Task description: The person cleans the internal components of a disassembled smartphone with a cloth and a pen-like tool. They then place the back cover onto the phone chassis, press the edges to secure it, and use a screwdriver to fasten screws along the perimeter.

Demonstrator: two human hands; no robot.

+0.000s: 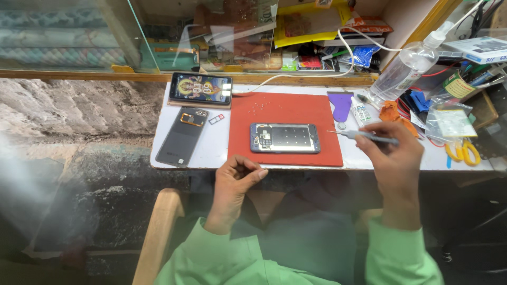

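Screwdriver [364, 136]: pinched in the right hand [393, 158], thumb and forefinger closed narrow around the slim handle, tip aimed leftward at a low angle. Held pen-fashion, presumably for fine control of the tip over small fasteners.

Opened phone [285, 138]: just left of the tip, not touched by it. Lying flat, back removed, inner plate facing up, centred on the red mat [285, 113] (a soft, high-contrast surface, likely chosen to stop parts rolling and keep them visible). Small screws [257, 107] gathered on the mat beyond the phone, apart from the working zone.

Left hand [237, 179]: nearer the body than the right-hand grip, at the counter [222, 142] edge, fingers loosely curled inward, thumb against fingertips; whether something tiny is held cannot be told.

Removed back cover [183, 136]: set far left of the grip, off the mat, out of the way. Second phone [201, 87] with lit screen beyond it, cable attached.

Scissors [463, 151], clear bottle [406, 66] and purple scraper [340, 105] parked to the right and beyond the grip, within reach.
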